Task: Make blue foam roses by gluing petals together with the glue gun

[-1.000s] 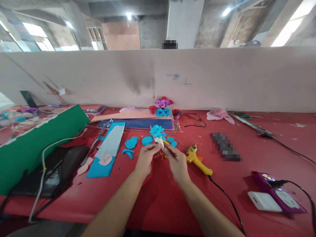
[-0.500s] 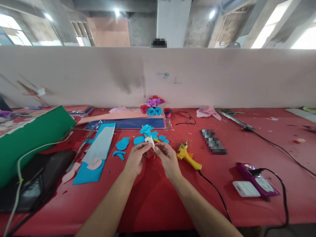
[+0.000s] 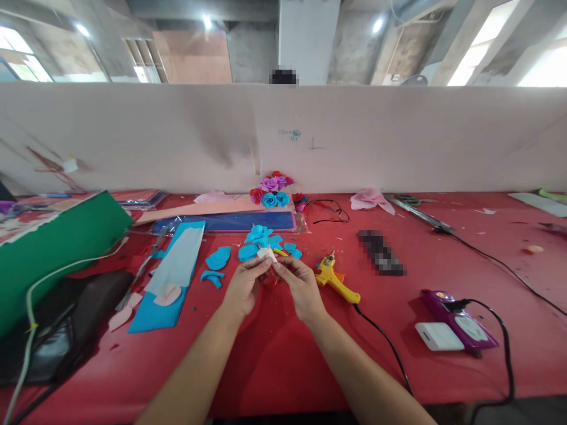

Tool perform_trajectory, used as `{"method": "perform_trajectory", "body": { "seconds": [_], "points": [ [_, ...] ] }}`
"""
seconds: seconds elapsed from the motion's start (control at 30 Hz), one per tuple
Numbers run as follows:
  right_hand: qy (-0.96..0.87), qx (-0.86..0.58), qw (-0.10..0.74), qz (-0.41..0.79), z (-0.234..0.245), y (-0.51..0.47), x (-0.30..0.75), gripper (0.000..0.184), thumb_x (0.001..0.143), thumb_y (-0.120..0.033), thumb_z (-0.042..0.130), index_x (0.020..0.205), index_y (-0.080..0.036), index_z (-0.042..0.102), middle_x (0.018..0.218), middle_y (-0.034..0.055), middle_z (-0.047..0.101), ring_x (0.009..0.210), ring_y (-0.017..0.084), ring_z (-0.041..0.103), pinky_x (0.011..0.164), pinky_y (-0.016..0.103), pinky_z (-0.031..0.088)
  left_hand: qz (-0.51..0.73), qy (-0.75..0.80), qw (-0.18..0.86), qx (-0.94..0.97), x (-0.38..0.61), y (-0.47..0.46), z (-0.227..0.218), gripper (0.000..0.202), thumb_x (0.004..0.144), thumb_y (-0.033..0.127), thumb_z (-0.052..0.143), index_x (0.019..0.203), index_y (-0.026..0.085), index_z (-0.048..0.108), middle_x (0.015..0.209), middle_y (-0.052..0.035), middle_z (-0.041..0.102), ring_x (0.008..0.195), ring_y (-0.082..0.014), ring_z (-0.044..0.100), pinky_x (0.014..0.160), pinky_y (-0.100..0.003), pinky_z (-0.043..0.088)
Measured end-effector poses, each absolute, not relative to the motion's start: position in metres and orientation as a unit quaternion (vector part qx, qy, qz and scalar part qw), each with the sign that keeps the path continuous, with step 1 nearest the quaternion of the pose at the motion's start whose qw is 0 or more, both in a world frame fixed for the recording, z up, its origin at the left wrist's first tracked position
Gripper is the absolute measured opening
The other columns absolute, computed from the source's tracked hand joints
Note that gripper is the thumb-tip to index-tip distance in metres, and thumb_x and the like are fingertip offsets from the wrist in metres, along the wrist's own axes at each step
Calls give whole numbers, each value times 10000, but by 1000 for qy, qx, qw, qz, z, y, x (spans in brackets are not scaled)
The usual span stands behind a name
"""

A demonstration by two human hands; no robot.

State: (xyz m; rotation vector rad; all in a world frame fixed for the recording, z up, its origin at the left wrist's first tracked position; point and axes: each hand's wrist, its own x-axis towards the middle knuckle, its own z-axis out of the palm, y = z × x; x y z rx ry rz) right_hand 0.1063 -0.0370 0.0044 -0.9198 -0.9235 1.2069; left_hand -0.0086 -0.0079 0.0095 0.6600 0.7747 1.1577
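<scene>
Close together above the red table, my left hand [image 3: 243,288] and my right hand [image 3: 301,288] both pinch a small pale pink paper petal [image 3: 266,254] between thumb and fingers. Its lower end is hidden behind the fingertips. Just beyond it lie a blue paper flower [image 3: 259,234] and several blue petals, with a bit of a yellow tool [image 3: 280,252] showing among them. Loose blue petals [image 3: 218,257] rest to the left. A yellow glue gun [image 3: 333,280] lies on its side near my right hand, its black cord trailing toward the front edge.
Blue paper strips [image 3: 166,313] and a green sheet [image 3: 66,248] occupy the left. Finished paper roses [image 3: 274,198] stand at the back by the white partition [image 3: 177,136]. A black pixelated object [image 3: 381,254] and a purple power strip [image 3: 465,324] with a white adapter lie right.
The pale petal now looks shorter and more gathered at my fingertips, tilted a little to the left. Both hands stay in nearly the same place; the view has shifted slightly.
</scene>
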Motion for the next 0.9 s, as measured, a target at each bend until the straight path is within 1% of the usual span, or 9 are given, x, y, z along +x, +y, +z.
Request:
{"method": "perform_trajectory", "body": {
  "seconds": [0.2,0.33,0.5,0.67,0.8,0.9],
  "points": [
    [-359,-349,604,620,8,-38,107,168,685,-336,717,755,-187,687,663,-16,635,593,98,530,622,240,430,510,335,746,265,-11,-5,7,194,554,191,801,700,123,693,612,-11,641,540,-96,543,542,-233,425],
    [-320,-320,574,683,7,-37,110,180,645,-326,753,682,-173,667,631,-16,612,579,87,515,573,215,414,485,314,775,258,-13,-7,9,238,528,187,815,715,126,681,599,-9,636,523,-101,547,538,-243,445],
    [-265,-297,532,747,5,-36,112,177,615,-289,776,668,-169,658,609,-18,589,520,73,478,518,204,405,443,300,806,252,-16,-7,10,295,514,210,824,760,127,683,603,-14,644,510,-109,567,532,-250,475],
    [-266,-256,526,766,4,-36,113,145,636,-253,765,661,-165,653,597,-27,569,518,59,463,501,185,386,431,302,809,262,-19,-8,12,354,486,219,833,797,131,688,629,-16,653,503,-118,574,522,-258,483],
    [-264,-274,526,760,3,-37,111,162,631,-269,769,667,-171,645,595,-26,570,523,68,477,492,187,386,438,302,796,287,-19,-8,14,271,513,226,819,718,123,675,618,-19,635,513,-125,573,509,-262,473],
    [-324,-324,555,694,4,-37,108,180,667,-341,737,708,-182,664,631,-11,617,558,92,524,550,220,425,473,310,771,292,-17,-7,12,185,547,199,797,629,128,648,560,4,590,487,-106,539,480,-243,441]
  ]
}}
